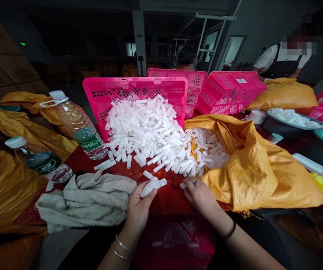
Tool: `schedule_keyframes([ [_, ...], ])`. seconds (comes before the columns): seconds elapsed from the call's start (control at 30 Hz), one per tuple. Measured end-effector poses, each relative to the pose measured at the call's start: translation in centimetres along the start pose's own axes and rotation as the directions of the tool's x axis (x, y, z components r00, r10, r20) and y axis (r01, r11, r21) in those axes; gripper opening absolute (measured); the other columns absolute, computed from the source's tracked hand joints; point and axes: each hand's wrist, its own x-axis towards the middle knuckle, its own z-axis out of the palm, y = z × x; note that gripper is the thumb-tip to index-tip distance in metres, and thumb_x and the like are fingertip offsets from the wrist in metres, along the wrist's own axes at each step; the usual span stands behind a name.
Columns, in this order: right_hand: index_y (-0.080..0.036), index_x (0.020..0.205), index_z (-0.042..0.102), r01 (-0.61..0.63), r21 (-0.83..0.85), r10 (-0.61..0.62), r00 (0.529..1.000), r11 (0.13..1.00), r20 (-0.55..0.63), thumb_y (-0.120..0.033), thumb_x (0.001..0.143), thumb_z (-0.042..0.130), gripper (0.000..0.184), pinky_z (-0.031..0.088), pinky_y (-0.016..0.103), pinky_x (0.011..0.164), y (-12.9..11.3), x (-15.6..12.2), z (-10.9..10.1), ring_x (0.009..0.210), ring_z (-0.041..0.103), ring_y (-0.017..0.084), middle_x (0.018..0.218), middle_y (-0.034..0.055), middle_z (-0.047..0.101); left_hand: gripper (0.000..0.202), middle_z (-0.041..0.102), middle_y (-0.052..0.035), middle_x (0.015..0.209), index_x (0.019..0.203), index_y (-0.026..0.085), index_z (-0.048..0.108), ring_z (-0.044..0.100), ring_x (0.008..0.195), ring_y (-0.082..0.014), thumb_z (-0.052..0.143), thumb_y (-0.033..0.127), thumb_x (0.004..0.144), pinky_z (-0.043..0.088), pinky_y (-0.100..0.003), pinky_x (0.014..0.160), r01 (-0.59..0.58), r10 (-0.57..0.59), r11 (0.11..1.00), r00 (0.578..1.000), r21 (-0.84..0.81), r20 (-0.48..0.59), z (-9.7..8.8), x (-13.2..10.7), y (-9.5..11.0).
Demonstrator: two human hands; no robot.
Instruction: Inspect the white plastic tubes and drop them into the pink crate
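Left hand (139, 204) curled round at least two white plastic tubes (160, 183) while the right hand (199, 193) pinched a single tube (183, 185), just near of the heap (147, 131) on the red desk (168, 200), apparently a gathering step whose next move called for careful fingertip grip.

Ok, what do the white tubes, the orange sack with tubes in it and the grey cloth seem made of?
White tubes: likely plastic, smooth and slightly translucent-looking.
Orange sack: probably woven plastic, judging by the sheen, stiff creases and frayed threads at its lower edge.
Grey cloth: soft textile with a matt, fuzzy surface and loose folds; fibre unclear.
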Motion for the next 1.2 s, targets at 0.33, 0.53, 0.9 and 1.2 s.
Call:
schedule_keyframes([
  [0.33,-0.027,0.108,0.065,0.218,0.691,-0.101,0.973,0.689,-0.206,-0.012,0.087,0.057,0.027,0.053,0.032,0.086,-5.1,0.3,-4.2,0.100,0.063,0.018,0.102,0.0058,0.069,0.039,0.074,-0.0061,0.096,0.103,0.018,0.069,0.068,0.082,-0.0190,0.077,0.034,0.068,0.053,-0.031,0.080,0.070,-0.070,0.997,0.998,0.018,-0.001,-0.7,-2.0,2.8],
  [0.53,-0.025,0.113,0.065,0.171,0.718,-0.253,0.968,0.675,0.007,-0.017,0.089,0.055,0.027,0.050,0.032,0.088,-4.8,0.6,-6.1,0.102,0.060,0.018,0.105,0.0075,0.067,0.019,0.074,-0.0047,0.089,0.091,0.023,0.074,0.068,0.082,-0.0203,0.072,0.023,0.072,0.056,-0.031,0.075,-0.322,0.258,0.878,0.941,0.353,0.217,0.1,-3.1,6.0],
  [0.9,-0.018,0.077,0.065,-0.179,0.944,0.193,0.973,0.277,0.128,-0.038,0.080,0.067,0.020,0.054,0.024,0.060,-7.1,1.0,-4.7,0.063,0.062,0.012,0.071,0.0017,0.064,0.024,0.075,-0.0081,0.084,0.091,0.025,0.075,0.070,0.075,-0.0252,0.075,0.030,0.068,0.058,-0.036,0.070,-0.337,0.290,0.867,0.940,0.367,0.178,0.2,-3.9,6.2],
  [1.2,-0.020,0.093,0.068,0.202,0.694,-0.319,0.947,0.691,0.043,-0.027,0.094,0.046,0.024,0.046,0.036,0.094,-5.7,0.8,-7.1,0.114,0.055,0.022,0.099,0.0093,0.067,0.039,0.047,0.0071,0.036,0.060,0.018,0.049,0.030,0.026,-0.0017,0.068,0.051,0.070,0.015,-0.011,0.027,0.564,-0.549,0.816,0.824,-0.123,0.137,2.0,-4.2,6.5],
])
